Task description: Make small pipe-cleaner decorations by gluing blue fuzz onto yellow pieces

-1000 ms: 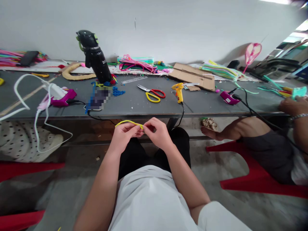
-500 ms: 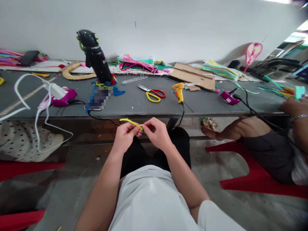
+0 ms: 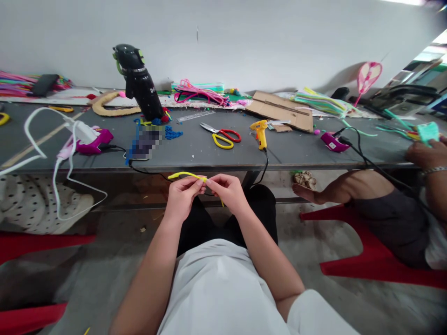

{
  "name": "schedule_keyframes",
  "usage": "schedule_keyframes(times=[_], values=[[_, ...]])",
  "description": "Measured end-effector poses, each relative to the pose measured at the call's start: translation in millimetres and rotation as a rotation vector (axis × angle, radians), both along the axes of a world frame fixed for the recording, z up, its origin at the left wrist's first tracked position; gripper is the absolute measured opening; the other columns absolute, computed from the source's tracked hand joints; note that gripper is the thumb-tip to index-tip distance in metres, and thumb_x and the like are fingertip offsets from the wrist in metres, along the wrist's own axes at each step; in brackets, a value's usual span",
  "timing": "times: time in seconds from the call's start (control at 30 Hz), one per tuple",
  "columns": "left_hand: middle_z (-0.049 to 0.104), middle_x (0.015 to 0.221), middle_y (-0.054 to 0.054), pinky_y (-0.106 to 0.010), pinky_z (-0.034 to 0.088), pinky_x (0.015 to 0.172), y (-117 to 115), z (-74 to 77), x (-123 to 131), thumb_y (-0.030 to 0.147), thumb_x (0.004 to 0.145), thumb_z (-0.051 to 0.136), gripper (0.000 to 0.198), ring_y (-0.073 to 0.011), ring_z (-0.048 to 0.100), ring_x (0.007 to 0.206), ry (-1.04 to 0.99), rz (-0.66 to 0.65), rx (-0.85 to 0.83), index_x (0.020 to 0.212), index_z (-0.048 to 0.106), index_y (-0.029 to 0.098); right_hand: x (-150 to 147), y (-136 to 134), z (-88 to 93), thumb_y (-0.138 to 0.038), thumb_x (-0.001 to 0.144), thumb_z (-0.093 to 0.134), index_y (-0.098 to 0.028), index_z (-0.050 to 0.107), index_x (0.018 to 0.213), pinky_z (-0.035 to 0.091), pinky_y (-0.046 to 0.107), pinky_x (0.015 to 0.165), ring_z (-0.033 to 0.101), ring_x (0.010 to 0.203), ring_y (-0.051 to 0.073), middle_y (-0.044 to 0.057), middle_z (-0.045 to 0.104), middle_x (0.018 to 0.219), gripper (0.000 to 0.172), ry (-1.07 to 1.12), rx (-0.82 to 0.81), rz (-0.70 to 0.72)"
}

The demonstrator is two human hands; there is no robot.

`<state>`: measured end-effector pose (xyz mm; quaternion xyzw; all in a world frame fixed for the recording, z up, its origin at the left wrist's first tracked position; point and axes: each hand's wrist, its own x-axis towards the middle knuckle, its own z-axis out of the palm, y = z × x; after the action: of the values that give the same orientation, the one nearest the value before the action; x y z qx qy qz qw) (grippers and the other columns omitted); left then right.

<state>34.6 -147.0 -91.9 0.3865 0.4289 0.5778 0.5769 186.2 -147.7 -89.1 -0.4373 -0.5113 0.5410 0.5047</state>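
The left hand [image 3: 181,197] pinches a yellow pipe cleaner [image 3: 182,175] between thumb and forefinger. The right hand [image 3: 226,193] pinches it just beside, and the fingertips of both touch. The bend is likely best made with the two pinches close together, the left hand as a steady anchor and the right hand turning the wire in small rolls, so the kink comes out tight. The pipe cleaner sits above the lap, below the desk [image 3: 195,156] edge. Its long end arcs out past the left hand, and a short end pokes down under the right hand.
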Motion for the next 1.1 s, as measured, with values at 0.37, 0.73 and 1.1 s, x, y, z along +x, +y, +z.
schedule_keyframes(times=[0.37, 0.73, 1.1], values=[[0.075, 0.081, -0.007, -0.023, 0.057, 0.068, -1, 6.5, -2, 0.03, 0.067, 0.087, 0.027, -0.0128, 0.069, 0.069, -0.021, -0.012, -0.068, 0.087, 0.079, 0.014, 0, -2, -0.4, -0.035, 0.089, 0.063, -0.019, 0.07, 0.082, 0.046, 0.026, 0.063, 0.056, 0.07, 0.013, 0.003, 0.062, 0.081, 0.02, -0.304, 0.39, -0.115], [0.073, 0.08, -0.003, -0.022, 0.054, 0.065, 1, -0.6, -1, 0.029, 0.066, 0.086, 0.031, -0.0142, 0.07, 0.073, 0.048, 0.095, 0.058, 0.09, 0.073, 0.015, -7, -2, -6.6, -0.048, 0.086, 0.065, -0.018, 0.071, 0.084, 0.049, 0.025, 0.056, 0.061, 0.062, 0.013, 0.003, 0.065, 0.073, 0.031, -0.052, 0.095, -0.006], [0.072, 0.079, -0.001, -0.022, 0.049, 0.065, -3, 0.3, 5, 0.026, 0.067, 0.084, 0.035, -0.0133, 0.067, 0.072, 0.076, 0.192, 0.153, 0.099, 0.07, 0.018, -16, -5, -5.9, -0.051, 0.078, 0.071, -0.017, 0.067, 0.084, 0.029, 0.019, 0.041, 0.044, 0.045, 0.005, -0.001, 0.062, 0.069, 0.035, 0.223, -0.154, 0.066]])
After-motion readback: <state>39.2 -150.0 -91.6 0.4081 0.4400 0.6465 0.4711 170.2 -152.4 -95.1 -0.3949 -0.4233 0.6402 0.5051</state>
